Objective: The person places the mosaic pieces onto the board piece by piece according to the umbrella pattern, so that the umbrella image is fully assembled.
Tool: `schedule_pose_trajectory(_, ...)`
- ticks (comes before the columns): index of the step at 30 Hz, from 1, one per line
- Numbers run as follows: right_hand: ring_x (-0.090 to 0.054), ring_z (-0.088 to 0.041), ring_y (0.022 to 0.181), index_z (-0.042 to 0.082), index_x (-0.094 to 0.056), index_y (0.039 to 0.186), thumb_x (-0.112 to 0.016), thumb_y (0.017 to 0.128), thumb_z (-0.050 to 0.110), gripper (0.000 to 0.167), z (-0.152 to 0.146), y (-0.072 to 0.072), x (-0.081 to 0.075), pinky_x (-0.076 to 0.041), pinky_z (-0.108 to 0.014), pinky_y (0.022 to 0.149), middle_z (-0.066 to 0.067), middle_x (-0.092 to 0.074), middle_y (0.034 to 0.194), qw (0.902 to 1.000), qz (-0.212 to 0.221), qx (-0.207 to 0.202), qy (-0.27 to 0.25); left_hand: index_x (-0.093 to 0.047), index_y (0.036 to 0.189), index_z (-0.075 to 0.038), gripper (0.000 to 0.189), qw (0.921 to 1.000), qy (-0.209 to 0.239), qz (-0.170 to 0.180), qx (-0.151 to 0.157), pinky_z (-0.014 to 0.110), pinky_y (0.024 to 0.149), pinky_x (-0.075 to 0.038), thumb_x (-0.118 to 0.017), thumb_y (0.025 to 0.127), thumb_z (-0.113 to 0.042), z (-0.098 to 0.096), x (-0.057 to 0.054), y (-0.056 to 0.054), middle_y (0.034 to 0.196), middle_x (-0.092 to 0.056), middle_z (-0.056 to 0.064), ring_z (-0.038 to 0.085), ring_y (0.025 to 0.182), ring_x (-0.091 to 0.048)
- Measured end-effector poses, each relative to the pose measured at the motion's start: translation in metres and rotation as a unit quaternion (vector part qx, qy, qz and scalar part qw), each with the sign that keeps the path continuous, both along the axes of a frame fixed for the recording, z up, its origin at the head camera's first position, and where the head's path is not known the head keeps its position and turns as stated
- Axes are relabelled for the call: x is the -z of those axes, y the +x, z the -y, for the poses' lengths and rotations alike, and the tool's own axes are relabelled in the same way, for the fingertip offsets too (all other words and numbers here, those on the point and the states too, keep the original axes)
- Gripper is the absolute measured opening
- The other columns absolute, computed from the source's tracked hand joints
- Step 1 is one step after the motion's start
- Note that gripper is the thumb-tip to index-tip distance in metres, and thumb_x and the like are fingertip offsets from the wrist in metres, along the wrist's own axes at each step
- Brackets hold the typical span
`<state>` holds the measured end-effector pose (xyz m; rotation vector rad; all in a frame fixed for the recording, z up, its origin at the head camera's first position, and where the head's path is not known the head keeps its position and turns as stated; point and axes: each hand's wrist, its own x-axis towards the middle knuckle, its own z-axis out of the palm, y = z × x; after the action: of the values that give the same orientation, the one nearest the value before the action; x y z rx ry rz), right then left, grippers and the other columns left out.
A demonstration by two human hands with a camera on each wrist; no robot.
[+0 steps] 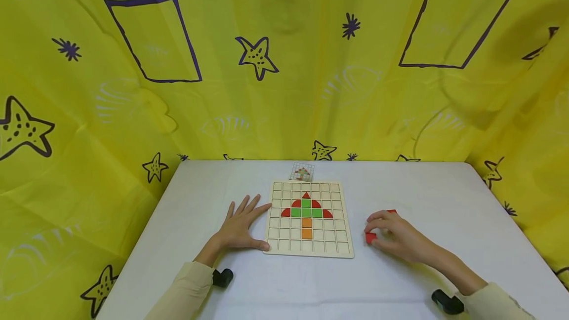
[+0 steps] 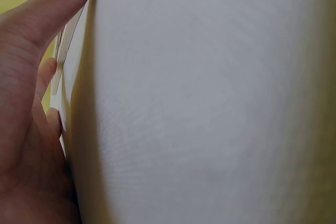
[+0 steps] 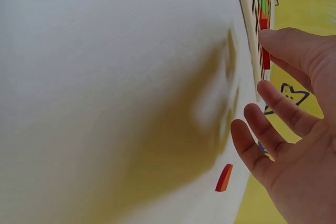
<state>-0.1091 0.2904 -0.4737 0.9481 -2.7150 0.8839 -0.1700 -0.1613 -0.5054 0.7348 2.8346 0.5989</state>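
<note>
In the head view, a wooden grid board lies on the table, bearing a tree shape of green squares, orange squares, a red triangle and curved red pieces. My left hand is spread flat, its thumb and index fingertips at the board's left edge. To the right of the board, my right hand pinches a red block between thumb and index finger; the right wrist view shows this red block edge-on, the other fingers loosely bent. Partly behind that hand lies another red piece.
A small pattern card with a similar tree design lies behind the board. The white table ends at a yellow curtain with printed stars, which also hangs along both sides. Dark wrist-camera mounts sit by the sleeves.
</note>
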Motion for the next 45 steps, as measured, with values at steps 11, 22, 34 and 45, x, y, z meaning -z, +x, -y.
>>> schedule_pose_trajectory(11, -0.059, -0.024, 0.108, 0.024, -0.074, 0.104, -0.084, 0.084, 0.006, 0.029, 0.015, -0.005, -0.018, -0.054, -0.036, 0.089, 0.001, -0.064, 0.118, 0.9994, 0.021, -0.02, 0.019, -0.041, 0.159, -0.025, 0.111, 1.0, 0.001, 0.002, 0.002, 0.074, 0.117, 0.001, -0.087, 0.066, -0.065, -0.001, -0.002, 0.002, 0.17, -0.02, 0.014, 0.043, 0.156, -0.007)
schedule_pose_trajectory(22, -0.056, -0.022, 0.11, 0.025, -0.073, 0.105, -0.084, 0.083, 0.005, 0.031, 0.034, -0.009, -0.023, -0.053, -0.038, 0.089, 0.002, -0.063, 0.12, 0.9991, 0.005, -0.041, 0.011, -0.041, 0.159, -0.028, 0.111, 0.9999, -0.01, 0.008, -0.005, 0.072, 0.118, 0.002, -0.087, 0.066, -0.067, -0.001, -0.002, 0.001, 0.171, -0.019, 0.011, 0.041, 0.157, -0.005)
schedule_pose_trajectory(34, -0.056, -0.028, 0.115, 0.021, -0.076, 0.108, -0.08, 0.089, 0.012, 0.021, 0.071, -0.019, -0.028, -0.051, -0.049, 0.094, -0.006, -0.064, 0.124, 0.9964, 0.051, -0.066, 0.011, -0.041, 0.159, -0.026, 0.111, 1.0, -0.001, 0.002, -0.002, 0.073, 0.118, 0.001, -0.087, 0.066, -0.066, 0.0, 0.002, 0.001, 0.171, -0.019, 0.013, 0.042, 0.157, -0.007)
schedule_pose_trajectory(45, -0.054, -0.031, 0.121, 0.02, -0.076, 0.11, -0.078, 0.092, 0.012, 0.02, 0.104, -0.026, -0.021, -0.051, -0.051, 0.099, -0.007, -0.063, 0.128, 0.9934, 0.08, -0.082, -0.001, -0.039, 0.16, -0.028, 0.111, 0.9998, -0.009, 0.015, -0.002, 0.071, 0.118, 0.004, -0.086, 0.067, -0.067, -0.001, -0.003, -0.001, 0.171, -0.017, 0.011, 0.041, 0.157, -0.004)
